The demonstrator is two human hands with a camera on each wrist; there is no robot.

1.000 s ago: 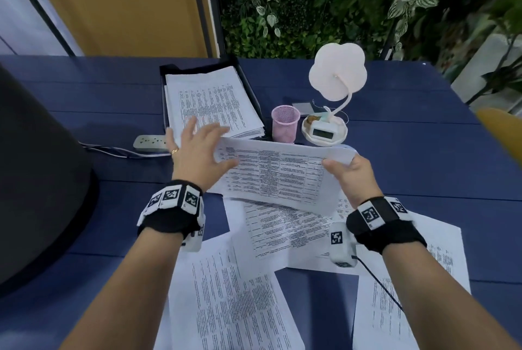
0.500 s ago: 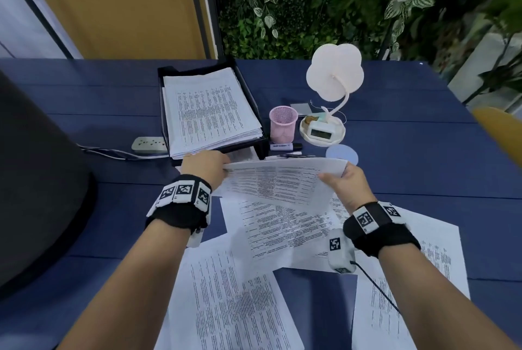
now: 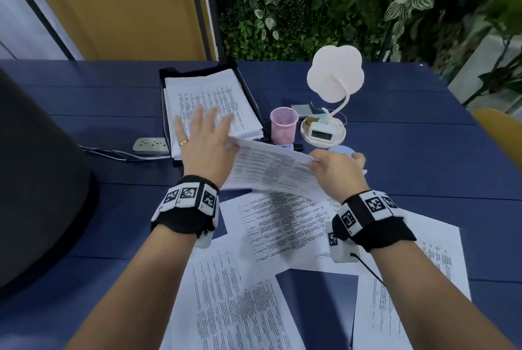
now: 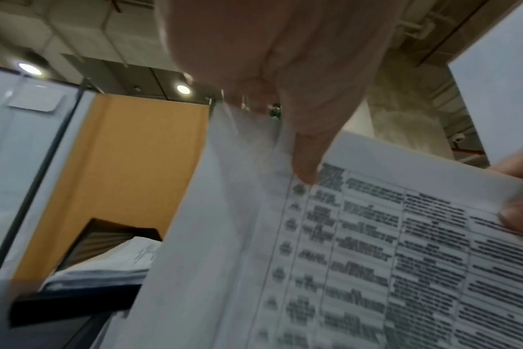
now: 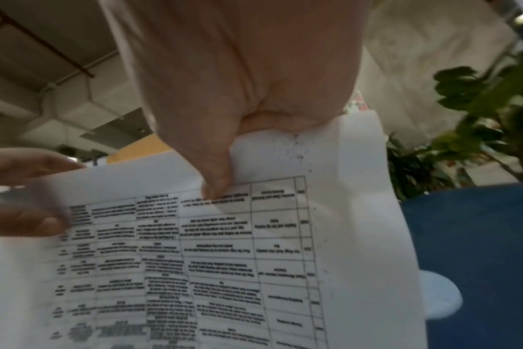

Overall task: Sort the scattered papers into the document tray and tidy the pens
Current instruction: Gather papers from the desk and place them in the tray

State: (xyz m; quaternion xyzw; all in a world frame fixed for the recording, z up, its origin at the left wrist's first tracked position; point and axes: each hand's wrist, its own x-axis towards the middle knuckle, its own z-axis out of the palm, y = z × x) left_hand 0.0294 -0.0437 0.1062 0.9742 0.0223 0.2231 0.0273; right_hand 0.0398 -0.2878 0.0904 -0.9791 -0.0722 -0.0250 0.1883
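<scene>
A printed sheet (image 3: 271, 169) hangs in the air just in front of the black document tray (image 3: 248, 92), which holds a thick paper stack (image 3: 209, 101). My right hand (image 3: 336, 169) pinches the sheet's right end, thumb on the printed face (image 5: 215, 170). My left hand (image 3: 206, 140) has its fingers spread above the stack. Its thumb (image 4: 305, 165) lies on the sheet's left end, with the fingers behind the paper. Loose sheets lie near me at the centre (image 3: 282, 225), lower left (image 3: 234, 301) and right (image 3: 409, 279). A pink pen cup (image 3: 284, 125) stands right of the tray, a dark pen (image 3: 293, 147) at its foot.
A white flower-shaped lamp (image 3: 334, 78) with a clock base (image 3: 323, 130) stands beside the cup. A light blue disc (image 3: 343, 150) lies behind my right hand. A power strip (image 3: 151, 145) with cables sits left of the tray. A large dark object (image 3: 36, 180) fills the left side.
My left hand has gone from a curled grip at the sheet's left corner to spread fingers and has moved forward over the tray's stack. The sheet has moved toward the tray.
</scene>
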